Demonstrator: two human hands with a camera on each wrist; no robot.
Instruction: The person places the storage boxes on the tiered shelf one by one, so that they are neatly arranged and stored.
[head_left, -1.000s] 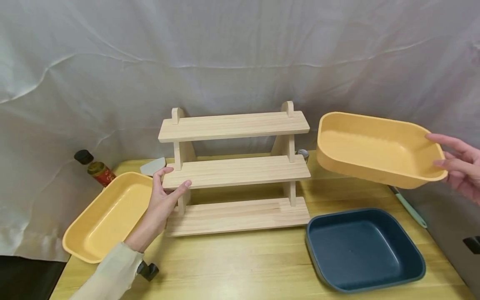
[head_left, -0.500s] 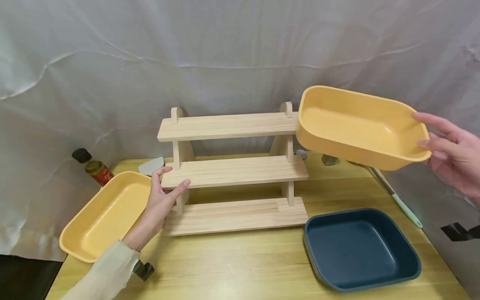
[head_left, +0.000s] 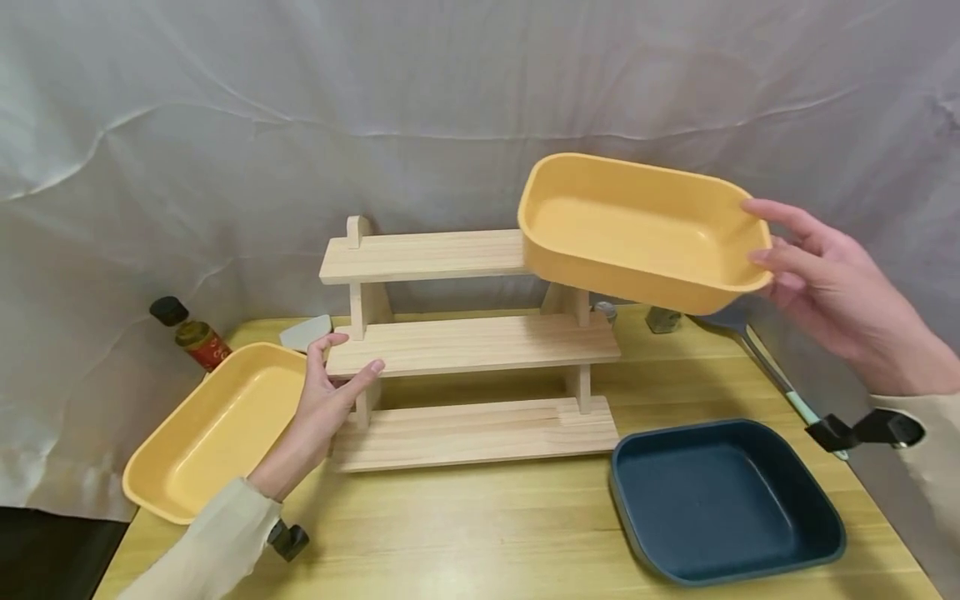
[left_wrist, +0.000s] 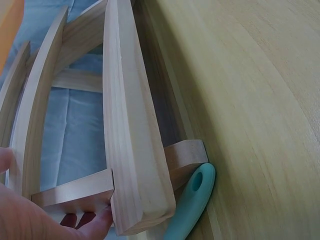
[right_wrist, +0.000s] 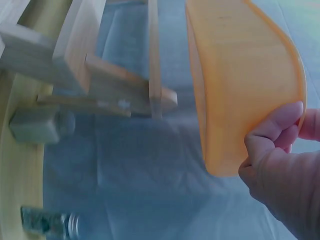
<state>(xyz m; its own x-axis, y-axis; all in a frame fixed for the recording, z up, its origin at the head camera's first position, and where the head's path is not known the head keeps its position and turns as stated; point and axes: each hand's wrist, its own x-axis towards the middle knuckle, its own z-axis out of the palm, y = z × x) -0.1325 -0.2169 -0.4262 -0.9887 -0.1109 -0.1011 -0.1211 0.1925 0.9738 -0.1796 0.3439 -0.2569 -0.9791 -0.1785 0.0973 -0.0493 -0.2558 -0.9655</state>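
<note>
A three-tier wooden display rack [head_left: 472,345] stands in the middle of the table. My left hand [head_left: 327,407] grips the left end of its middle shelf; in the left wrist view, fingers reach beside the side support. High on the right, my right hand [head_left: 828,287] pinches the right end of a yellow bin [head_left: 630,225], thumb inside the rim. That bin hangs tilted in the air, covering the top shelf's right end from the head view. The right wrist view shows the bin's outer wall [right_wrist: 250,85] with curled fingers against it.
Another yellow bin [head_left: 217,433] leans at the left, beside a dark-capped bottle [head_left: 197,335]. A navy bin [head_left: 727,504] sits at front right. Behind it lie a turner [head_left: 768,367] and a small jar [head_left: 663,319]. A turquoise handle [left_wrist: 192,200] rests by the rack's foot.
My right hand has carried the yellow bin leftward and upward, from the right side to over the rack's top right end. My left hand keeps its grip on the rack.
</note>
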